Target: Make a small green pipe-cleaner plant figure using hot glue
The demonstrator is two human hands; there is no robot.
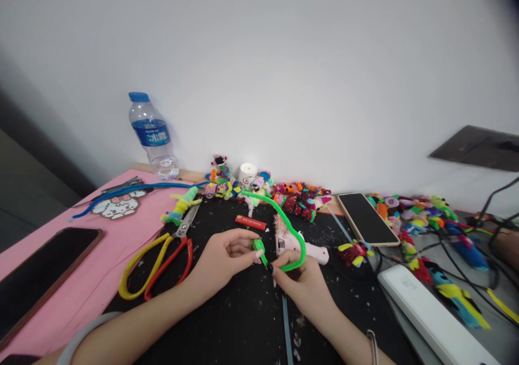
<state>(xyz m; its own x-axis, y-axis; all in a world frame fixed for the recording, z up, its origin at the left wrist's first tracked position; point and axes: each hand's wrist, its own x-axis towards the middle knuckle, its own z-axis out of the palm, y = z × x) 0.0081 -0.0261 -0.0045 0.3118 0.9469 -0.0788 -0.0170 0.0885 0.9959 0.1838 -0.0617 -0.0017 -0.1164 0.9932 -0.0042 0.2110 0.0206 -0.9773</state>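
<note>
Our left hand (231, 254) pinches a green bundle (257, 244), our right hand (305, 279) a pipe cleaner (303, 250), which overtwisting could kink.

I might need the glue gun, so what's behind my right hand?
Behind your right hand lies a pale pink glue gun, partly visible; whatever the hand itself covers can't be seen.

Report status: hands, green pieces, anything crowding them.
Left hand holding small green piece. Right hand pinching bright green pipe cleaner, long end arching away. Pink glue gun close behind right hand; scissors beside left.
</note>
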